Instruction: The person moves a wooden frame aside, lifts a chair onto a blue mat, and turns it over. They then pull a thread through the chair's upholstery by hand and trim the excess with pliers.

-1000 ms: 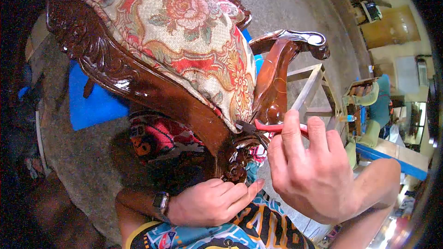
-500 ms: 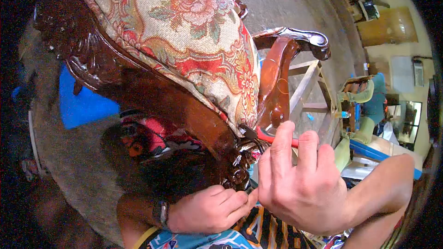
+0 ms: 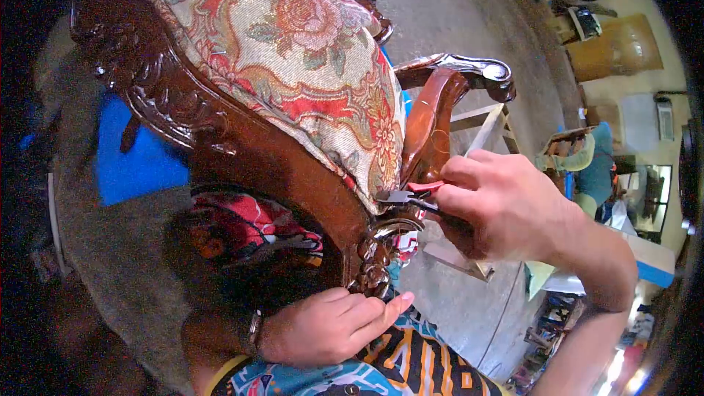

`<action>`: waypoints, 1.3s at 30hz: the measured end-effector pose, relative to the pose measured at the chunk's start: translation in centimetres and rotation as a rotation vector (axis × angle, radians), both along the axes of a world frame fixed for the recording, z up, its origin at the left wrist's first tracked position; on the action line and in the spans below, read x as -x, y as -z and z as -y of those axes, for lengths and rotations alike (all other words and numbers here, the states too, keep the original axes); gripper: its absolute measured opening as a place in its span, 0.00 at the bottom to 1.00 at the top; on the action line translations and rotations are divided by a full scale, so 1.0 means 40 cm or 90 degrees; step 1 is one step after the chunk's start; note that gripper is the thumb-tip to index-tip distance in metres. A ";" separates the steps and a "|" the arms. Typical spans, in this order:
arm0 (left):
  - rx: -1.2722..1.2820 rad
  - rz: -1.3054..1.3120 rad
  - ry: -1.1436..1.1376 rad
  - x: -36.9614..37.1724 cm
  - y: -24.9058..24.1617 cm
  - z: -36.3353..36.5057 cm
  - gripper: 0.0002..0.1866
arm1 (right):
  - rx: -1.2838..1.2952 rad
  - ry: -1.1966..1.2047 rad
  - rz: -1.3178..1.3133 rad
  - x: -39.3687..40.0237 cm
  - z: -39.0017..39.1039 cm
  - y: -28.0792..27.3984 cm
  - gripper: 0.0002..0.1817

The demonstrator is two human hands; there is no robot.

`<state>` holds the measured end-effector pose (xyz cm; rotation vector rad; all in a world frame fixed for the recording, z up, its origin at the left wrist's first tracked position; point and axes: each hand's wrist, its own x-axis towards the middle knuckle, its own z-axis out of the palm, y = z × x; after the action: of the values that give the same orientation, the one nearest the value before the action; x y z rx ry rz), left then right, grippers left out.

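My right hand [image 3: 506,209] is closed round the red handles of pliers [image 3: 400,196]. Their metal jaws touch the lower corner of the floral fabric [image 3: 308,37], where it meets the carved wooden frame [image 3: 271,154] of a chair. Below, my left hand [image 3: 323,326] lies beside the frame's carved end, index finger stretched out and the other fingers loosely bent, with nothing visible in it. A thin thread loops in front of the chair's curved wooden arm [image 3: 433,125].
Blue material [image 3: 136,154] lies on the floor at the left, and red patterned cloth [image 3: 249,224] shows under the frame. Behind the chair arm stands a pale wooden frame [image 3: 480,128]. Furniture parts [image 3: 579,150] are at the right.
My right hand has turned over and moved up and to the right, and the plier jaws now lie level at the fabric corner. My left hand has barely moved; the two hands are farther apart.
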<state>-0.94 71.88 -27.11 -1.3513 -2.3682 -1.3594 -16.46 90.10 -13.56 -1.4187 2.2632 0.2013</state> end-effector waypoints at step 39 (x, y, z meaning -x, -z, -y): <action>0.053 -0.038 -0.018 -0.006 -0.005 0.002 0.28 | -0.136 0.024 -0.192 -0.097 0.067 -0.025 0.09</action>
<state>-0.69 71.78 -26.90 -1.3543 -2.4193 -1.2083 -12.57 87.44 -12.56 -1.3028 2.4150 0.6633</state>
